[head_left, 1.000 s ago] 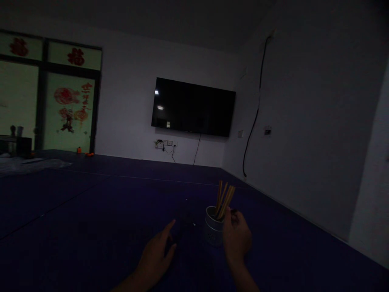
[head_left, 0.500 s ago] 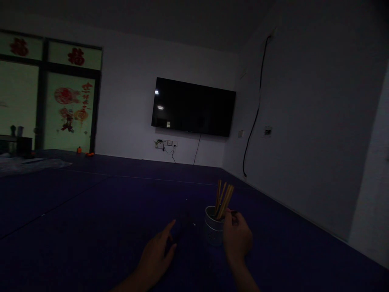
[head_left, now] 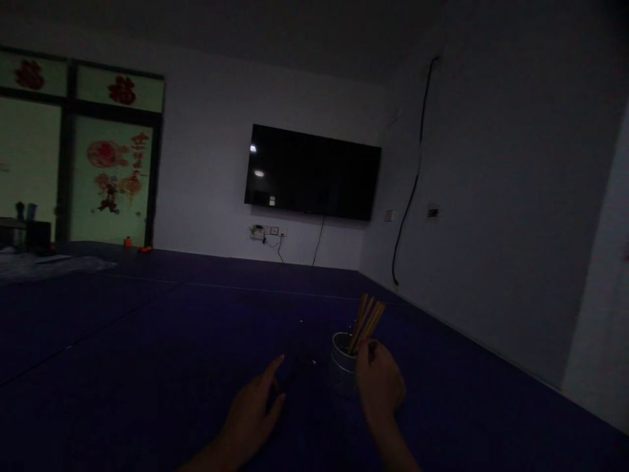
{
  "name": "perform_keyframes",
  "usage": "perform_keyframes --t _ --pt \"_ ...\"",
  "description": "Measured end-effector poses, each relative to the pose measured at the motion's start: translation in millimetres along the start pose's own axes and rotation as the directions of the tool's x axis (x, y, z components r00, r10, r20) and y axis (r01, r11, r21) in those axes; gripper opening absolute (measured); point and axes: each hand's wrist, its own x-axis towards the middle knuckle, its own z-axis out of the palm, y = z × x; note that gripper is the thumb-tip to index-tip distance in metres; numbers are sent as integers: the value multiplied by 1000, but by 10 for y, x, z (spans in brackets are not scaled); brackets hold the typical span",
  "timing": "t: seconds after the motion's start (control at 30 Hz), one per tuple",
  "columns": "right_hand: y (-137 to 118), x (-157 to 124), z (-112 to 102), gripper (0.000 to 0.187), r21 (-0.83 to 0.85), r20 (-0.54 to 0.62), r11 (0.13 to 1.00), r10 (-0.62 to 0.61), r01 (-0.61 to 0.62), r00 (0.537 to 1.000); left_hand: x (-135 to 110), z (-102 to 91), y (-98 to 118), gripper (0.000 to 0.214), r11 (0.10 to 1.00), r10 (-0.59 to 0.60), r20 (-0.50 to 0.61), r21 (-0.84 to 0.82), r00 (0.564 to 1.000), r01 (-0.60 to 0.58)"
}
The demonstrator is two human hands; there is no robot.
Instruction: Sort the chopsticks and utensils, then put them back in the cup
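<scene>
A small round metal-looking pot (head_left: 343, 367) stands upright on the dark blue surface (head_left: 196, 347). Several light wooden chopsticks (head_left: 367, 321) rise out of it, leaning right. At the pot's right rim my right hand (head_left: 381, 380) is closed, its thumb and fingers pinched around the lower part of the chopsticks; the exact contact is partly hidden by the fingers. To the left of the pot, my left hand (head_left: 253, 406) hovers over or rests on the surface, fingers stretched out and thumb apart, holding nothing.
A black television (head_left: 314, 172) hangs on the far wall above sockets (head_left: 270, 231) and cables. Another dark cable (head_left: 413, 183) runs down the right wall. Clear plastic sheeting (head_left: 54, 265) and small orange objects (head_left: 128, 242) lie far left, near a glass door (head_left: 111, 177).
My right hand has shifted slightly left against the pot, and the chopsticks' tops have swung a little to the right and lower. My left hand has stayed in place.
</scene>
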Motion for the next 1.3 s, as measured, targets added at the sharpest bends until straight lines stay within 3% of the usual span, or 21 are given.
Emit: perform_keyframes --t 0.13,0.27,0.53,0.8,1.3 --pt "-16 -3 -9 36 64 17 998 28 -30 999 1 -6 10 58 1000 -4 6 -5 1000 4" --pt "-25 -29 -16 43 147 -43 989 35 -28 998 0 -11 20 58 1000 -9 4 -1 1000 9" --pt "11 -56 19 61 274 -211 954 -66 124 975 -6 -5 30 58 1000 11 -1 -9 1000 -11" --pt "-5 -61 25 61 320 -197 925 -145 203 970 0 11 16 58 1000 10 17 -3 1000 -10" --pt "-45 -58 28 57 333 -214 941 6 67 977 -1 -3 0 56 1000 10 42 -11 999 -10"
